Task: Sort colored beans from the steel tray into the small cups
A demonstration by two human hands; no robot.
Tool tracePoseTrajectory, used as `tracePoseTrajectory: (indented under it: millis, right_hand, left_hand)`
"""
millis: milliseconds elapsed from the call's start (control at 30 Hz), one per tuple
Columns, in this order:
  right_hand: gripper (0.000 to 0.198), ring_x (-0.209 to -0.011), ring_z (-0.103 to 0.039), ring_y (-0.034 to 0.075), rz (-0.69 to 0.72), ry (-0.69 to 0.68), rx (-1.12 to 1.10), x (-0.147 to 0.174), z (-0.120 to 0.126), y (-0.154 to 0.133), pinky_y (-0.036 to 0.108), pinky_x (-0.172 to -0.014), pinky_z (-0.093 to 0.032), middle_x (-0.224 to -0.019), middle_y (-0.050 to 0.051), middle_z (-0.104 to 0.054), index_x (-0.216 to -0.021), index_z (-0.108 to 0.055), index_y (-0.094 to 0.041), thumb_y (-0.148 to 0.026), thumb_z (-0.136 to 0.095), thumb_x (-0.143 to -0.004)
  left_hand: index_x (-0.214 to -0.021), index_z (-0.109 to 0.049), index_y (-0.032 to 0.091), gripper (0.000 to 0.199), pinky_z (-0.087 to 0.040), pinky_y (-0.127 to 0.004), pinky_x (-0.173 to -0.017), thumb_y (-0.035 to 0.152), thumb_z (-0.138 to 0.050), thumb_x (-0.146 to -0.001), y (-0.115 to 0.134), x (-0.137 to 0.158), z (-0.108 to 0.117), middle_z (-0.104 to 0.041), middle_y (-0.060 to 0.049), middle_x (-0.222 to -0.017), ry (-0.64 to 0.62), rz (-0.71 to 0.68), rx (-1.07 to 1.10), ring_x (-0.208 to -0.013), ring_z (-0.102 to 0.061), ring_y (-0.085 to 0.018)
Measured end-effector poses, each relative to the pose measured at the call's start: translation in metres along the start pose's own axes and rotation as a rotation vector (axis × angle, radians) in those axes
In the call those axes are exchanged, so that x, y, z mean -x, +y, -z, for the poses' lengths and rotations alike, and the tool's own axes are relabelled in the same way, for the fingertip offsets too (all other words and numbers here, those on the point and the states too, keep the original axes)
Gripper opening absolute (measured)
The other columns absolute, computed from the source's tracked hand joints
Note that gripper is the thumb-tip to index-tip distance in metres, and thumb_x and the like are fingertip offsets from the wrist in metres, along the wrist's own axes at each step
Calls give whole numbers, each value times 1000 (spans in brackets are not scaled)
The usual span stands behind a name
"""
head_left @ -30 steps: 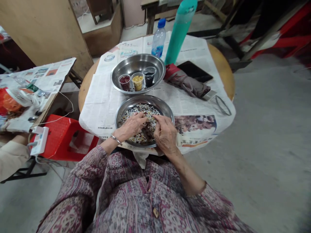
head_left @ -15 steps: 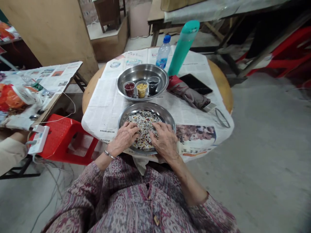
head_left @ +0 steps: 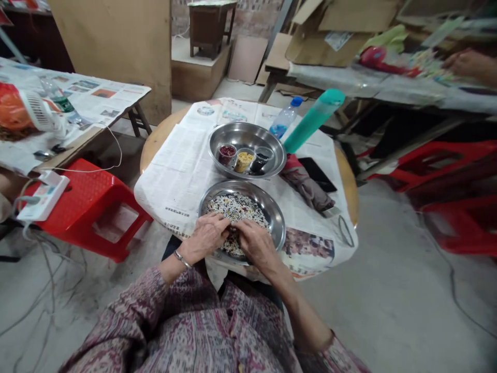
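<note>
Head view shows me the left hand point(head_left: 213, 230) and right hand point(head_left: 257, 242) nearly meeting over a round, shallow stainless-steel basin point(head_left: 280, 228) by the near edge of a newspaper-covered round wooden table point(head_left: 166, 171). Fingers curl over mixed white, black, red and yellow grains point(head_left: 241, 206) inside it; I cannot tell whether they pinch any. Farther from that edge, a second steel basin point(head_left: 248, 129) holds three clear plastic cups point(head_left: 244, 162).
</note>
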State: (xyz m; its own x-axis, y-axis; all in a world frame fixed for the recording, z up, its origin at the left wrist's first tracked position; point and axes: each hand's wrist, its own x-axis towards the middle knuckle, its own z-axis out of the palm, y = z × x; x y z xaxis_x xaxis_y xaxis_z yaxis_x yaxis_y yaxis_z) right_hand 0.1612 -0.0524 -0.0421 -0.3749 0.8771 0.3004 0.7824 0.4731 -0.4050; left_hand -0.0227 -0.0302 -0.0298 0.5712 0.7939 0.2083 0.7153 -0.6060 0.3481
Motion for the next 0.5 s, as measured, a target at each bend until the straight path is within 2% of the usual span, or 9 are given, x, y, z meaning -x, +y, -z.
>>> tracePoseTrajectory:
  millis: [167,267,367,500]
  right_hand:
    - [22,-97,-56,25,75,-67,138,-29,-1,6,39,-85,-52,-100,8,-69,-98,-69,-21,-14,-49,-92]
    - [24,-100,-56,25,72,-38,175,-38,-3,18,41,-86,-52,-106,9,-70,-101,-71,-22,-15,-50,-92]
    - [26,-100,-58,26,2,33,220,-36,-1,31,42,-86,-53,-104,11,-70,-102,-71,-21,-13,-49,-91]
    - [23,-95,-60,25,-57,62,240,-19,8,36,41,-87,-53,-99,10,-69,-100,-70,-20,-17,-49,-91]
  left_hand:
    - [-95,-63,17,18,-50,-36,-89,25,-48,-100,-6,6,-2,-65,-7,-96,180,-126,75,-96,-59,-20]
    - [-92,-65,17,23,-49,-36,-86,25,-46,-101,-10,10,0,-66,-6,-92,227,-184,101,-92,-60,-19]
    - [-88,-67,18,24,-47,-36,-82,26,-48,-99,-13,12,0,-68,-6,-88,260,-176,102,-86,-60,-19]
    - [-82,-66,19,23,-45,-36,-86,26,-49,-96,-15,13,-4,-69,-4,-82,316,-194,127,-81,-61,-17]
